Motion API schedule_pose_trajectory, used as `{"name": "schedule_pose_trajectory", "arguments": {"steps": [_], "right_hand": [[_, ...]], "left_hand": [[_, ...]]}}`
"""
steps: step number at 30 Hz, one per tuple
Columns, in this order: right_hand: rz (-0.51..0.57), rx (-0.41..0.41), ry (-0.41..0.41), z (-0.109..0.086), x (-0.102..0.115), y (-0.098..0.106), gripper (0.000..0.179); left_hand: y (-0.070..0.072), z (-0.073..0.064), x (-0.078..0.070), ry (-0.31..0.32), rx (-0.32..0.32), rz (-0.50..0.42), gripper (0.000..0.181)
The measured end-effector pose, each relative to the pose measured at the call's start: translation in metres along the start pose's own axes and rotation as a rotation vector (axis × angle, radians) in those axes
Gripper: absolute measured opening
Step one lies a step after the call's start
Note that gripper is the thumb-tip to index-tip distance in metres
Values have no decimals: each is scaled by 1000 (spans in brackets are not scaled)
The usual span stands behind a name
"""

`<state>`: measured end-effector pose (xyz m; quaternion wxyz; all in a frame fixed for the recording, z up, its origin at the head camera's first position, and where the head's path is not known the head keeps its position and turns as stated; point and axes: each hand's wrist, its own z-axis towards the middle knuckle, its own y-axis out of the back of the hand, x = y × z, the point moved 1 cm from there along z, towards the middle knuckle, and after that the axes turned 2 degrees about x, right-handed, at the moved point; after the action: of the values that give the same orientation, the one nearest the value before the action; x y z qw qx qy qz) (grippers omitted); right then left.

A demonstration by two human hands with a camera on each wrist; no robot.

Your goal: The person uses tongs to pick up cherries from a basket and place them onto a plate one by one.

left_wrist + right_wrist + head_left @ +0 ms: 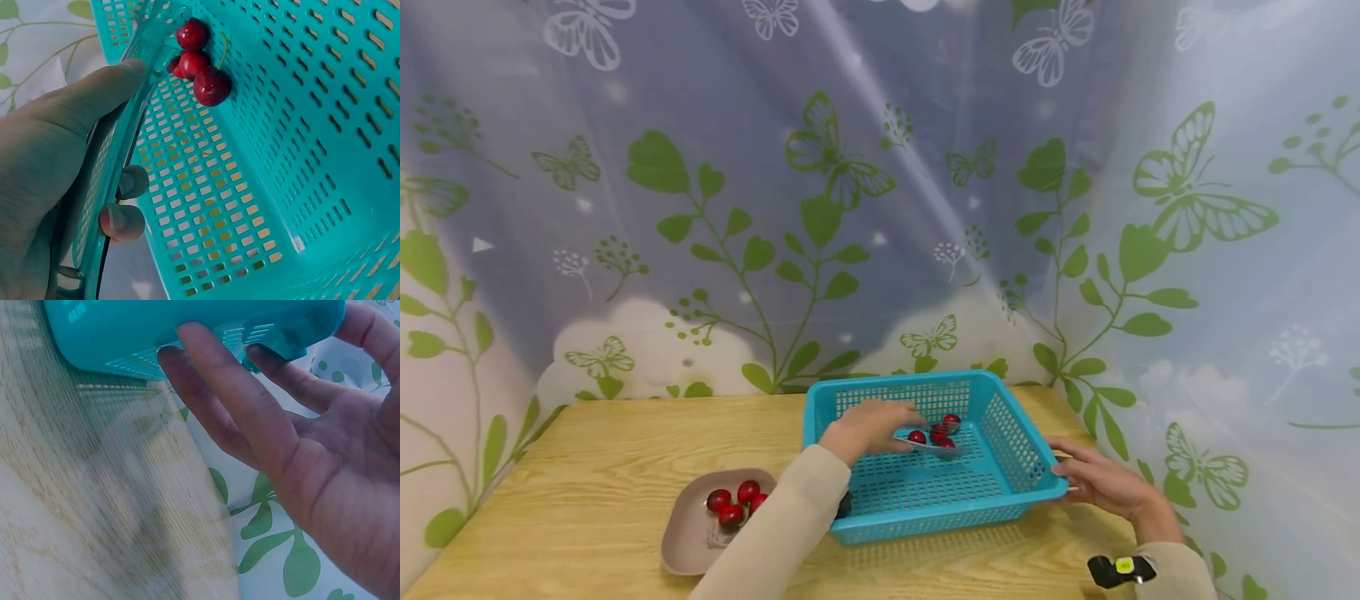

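Observation:
In the head view my left hand (874,429) is over the blue basket (925,518), gripping a clear plastic dish (106,169) between thumb and fingers. The dish is tilted on its edge in the left wrist view. Several dark red cherries (211,86) lie at its far end against the basket; whether each rests on dish or basket I cannot tell. One cherry has a green stem. My right hand (1105,482) holds the basket's right front corner, its fingers (240,406) against the outer side and underside, thumb apart from them.
Left of the basket, a pinkish-brown tray (679,533) on the wooden table (617,467) holds several red fruits (731,517), partly hidden by my left sleeve. A curtain (880,250) printed with leaves and butterflies stands behind and beside the table.

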<state>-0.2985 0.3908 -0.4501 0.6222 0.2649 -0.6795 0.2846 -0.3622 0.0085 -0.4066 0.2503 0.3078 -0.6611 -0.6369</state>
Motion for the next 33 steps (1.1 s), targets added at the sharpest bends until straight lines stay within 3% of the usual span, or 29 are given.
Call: {"name": "schedule_pose_trajectory", "arguments": {"steps": [13, 33], "right_hand": [[13, 14, 10, 1, -2, -1, 46], [27, 31, 15, 2, 0, -3, 47]], "left_hand": [[-6, 2, 3, 32, 33, -45, 44], [-9, -1, 2, 7, 15, -47, 44]]}}
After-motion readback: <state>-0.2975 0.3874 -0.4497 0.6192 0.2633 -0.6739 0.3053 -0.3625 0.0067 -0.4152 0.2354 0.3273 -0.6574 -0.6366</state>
